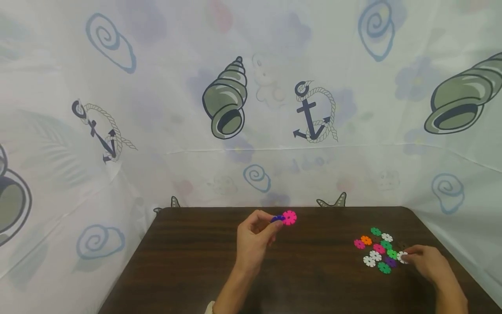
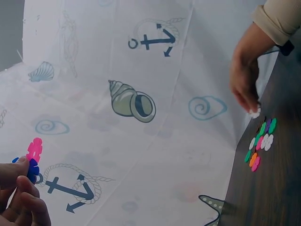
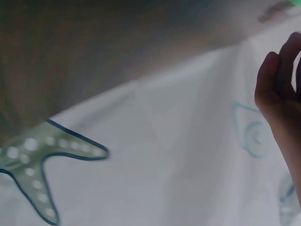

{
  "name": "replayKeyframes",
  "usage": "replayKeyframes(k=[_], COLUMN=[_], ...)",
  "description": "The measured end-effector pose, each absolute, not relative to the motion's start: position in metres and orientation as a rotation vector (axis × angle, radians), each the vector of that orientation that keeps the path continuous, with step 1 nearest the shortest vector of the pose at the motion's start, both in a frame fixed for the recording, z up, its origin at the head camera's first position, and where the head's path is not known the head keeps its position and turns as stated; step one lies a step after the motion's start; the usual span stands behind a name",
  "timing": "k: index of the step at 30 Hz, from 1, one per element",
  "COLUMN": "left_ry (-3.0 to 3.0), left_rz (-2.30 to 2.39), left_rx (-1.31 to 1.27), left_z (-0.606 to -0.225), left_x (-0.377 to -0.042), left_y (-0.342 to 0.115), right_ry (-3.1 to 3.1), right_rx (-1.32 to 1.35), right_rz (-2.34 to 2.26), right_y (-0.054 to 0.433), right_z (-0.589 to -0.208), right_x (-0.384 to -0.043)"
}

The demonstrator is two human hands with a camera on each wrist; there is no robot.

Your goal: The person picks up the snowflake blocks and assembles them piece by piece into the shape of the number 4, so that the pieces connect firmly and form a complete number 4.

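My left hand [image 1: 252, 244] is raised over the middle of the table and pinches a blue notched interlocking disc [image 1: 278, 218] between thumb and fingers. A pink interlocking disc [image 1: 290, 217] is joined to the blue one and sticks out past the fingertips; in the left wrist view the pink disc [image 2: 35, 149] stands up from it. On the right, my right hand [image 1: 429, 264] pinches a white interlocking disc [image 1: 401, 257] at the near right side of the loose discs. The right wrist view catches only part of that hand [image 3: 280, 94], at its right edge, without the white disc.
Several loose discs lie in a group on the right of the dark wooden table [image 1: 313, 279], among them an orange disc [image 1: 366, 240], a purple disc [image 1: 390, 261] and a green disc [image 1: 384, 267]. A pale printed cloth [image 1: 274, 174] hangs behind the table and along its sides.
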State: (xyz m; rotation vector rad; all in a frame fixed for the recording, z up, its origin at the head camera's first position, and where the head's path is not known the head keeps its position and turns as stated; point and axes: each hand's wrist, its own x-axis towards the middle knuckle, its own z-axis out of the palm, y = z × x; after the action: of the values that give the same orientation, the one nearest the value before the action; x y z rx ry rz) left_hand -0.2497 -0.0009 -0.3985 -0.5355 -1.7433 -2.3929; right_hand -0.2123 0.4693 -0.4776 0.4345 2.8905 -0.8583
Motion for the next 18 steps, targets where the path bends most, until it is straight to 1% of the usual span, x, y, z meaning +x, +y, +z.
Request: replayKeyframes(k=[5, 12, 18], left_ry=[-1.741, -1.733, -1.736], left_rz=[-2.409, -2.423, -2.425], left_rx=[-0.539, -0.541, -0.542], left_z=[-0.398, -0.398, -0.398], left_x=[-0.249, -0.249, -0.248], left_y=[-0.001, 0.001, 0.000], right_ry=[2.936, 3.071, 3.087], right_rx=[0.397, 0.338, 0.288], right_rz=[-0.907, -0.996, -1.274], right_y=[0.434, 0.364, 0.309], right_z=[-0.447, -0.409, -0.387], right_x=[-0.218, -0.217, -0.210])
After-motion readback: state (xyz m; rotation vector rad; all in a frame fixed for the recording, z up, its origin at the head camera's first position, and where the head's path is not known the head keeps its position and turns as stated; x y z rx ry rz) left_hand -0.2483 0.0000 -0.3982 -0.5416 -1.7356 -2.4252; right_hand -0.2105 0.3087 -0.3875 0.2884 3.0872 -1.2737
